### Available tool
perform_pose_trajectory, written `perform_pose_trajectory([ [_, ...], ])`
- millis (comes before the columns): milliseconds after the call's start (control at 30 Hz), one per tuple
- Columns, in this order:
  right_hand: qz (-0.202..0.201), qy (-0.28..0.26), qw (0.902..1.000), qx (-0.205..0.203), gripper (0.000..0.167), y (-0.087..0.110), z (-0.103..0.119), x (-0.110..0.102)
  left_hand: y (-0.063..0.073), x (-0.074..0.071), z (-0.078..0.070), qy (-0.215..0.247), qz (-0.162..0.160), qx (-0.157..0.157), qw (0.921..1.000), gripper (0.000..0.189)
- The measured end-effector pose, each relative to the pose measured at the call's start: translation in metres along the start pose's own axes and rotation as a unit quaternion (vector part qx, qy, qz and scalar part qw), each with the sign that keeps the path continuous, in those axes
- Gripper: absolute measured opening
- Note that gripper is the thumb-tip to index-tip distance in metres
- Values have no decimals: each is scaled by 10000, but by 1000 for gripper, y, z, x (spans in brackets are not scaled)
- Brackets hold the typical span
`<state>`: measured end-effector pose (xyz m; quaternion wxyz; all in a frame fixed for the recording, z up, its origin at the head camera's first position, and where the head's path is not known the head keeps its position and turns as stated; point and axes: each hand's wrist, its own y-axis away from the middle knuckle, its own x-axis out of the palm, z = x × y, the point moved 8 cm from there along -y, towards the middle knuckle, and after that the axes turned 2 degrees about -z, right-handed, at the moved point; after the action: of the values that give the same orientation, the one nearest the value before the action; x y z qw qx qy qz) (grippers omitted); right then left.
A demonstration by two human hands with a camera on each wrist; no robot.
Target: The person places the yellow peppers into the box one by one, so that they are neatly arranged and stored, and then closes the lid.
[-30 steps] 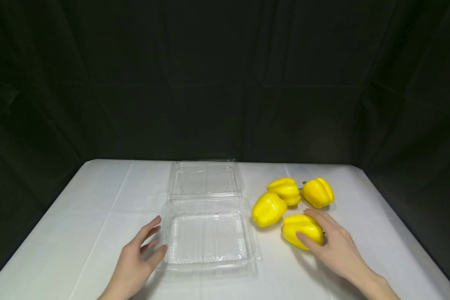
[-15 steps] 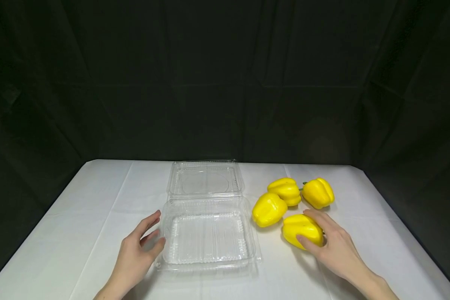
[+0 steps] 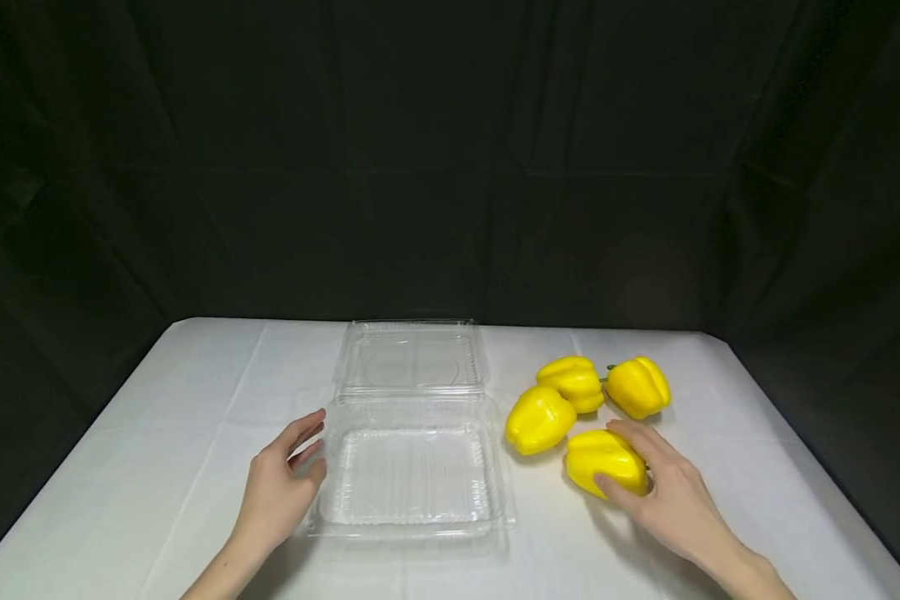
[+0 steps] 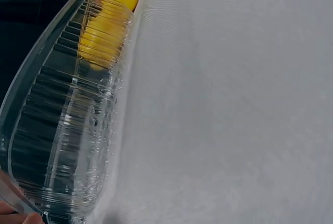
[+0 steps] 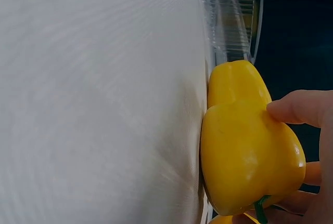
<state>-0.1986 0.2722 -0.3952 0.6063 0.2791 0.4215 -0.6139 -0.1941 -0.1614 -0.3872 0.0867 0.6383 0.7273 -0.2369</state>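
Observation:
A clear plastic clamshell container (image 3: pixel 412 527) lies opened flat on the white table, its lid (image 3: pixel 412 358) toward the back. My left hand (image 3: pixel 273 492) is at the container's left side, thumb and fingers pinching the rim. That same rim shows in the left wrist view, with fingertips (image 4: pixel 32 219) on it at the lower left. To the container's right, my right hand (image 3: pixel 671 496) grips a yellow bell pepper (image 3: pixel 602 458) from above. The right wrist view shows this pepper (image 5: pixel 244 146) lying on its side close to the cloth, with a green stem and fingers curled round it.
Three more yellow bell peppers lie behind the gripped one: the nearest pepper (image 3: pixel 540 419), a middle pepper (image 3: pixel 572 383) and a far right pepper (image 3: pixel 639 387). A white cloth covers the table (image 3: pixel 195 400). Dark curtains (image 3: pixel 450 167) surround it at the back and sides.
My left hand has moved slightly away from me along the container's left side, and its thumb has drawn back to the rim. The container has shifted slightly. My right hand remains on the pepper.

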Motion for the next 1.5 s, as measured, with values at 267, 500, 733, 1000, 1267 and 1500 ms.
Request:
perform_pose_trajectory([
  [267, -128, -45, 9996, -266, 74, 2, 2, -3, -1, 4, 2, 126, 21, -153, 9998, 55],
  [500, -113, -97, 9996, -246, 74, 3, 0, -4, -1, 6, 3, 199, 111, -240, 9995, 53],
  [733, -76, -202, 9997, -115, 74, 2, -2, -4, -1, 6, 3, 188, 87, -287, 9994, 49],
  [1000, -15, -307, 9995, -20, 74, 1, 0, -5, -1, 5, 5, 138, -25, -359, 9993, 47],
  [1267, -109, -406, 9989, -199, 71, 2, 7, -14, -1, 5, 9, 193, -7, -466, 9987, 48],
  [1500, -176, -332, 9989, -294, 69, 3, 13, -20, -2, 6, 10, 182, 10, -462, 9988, 47],
])
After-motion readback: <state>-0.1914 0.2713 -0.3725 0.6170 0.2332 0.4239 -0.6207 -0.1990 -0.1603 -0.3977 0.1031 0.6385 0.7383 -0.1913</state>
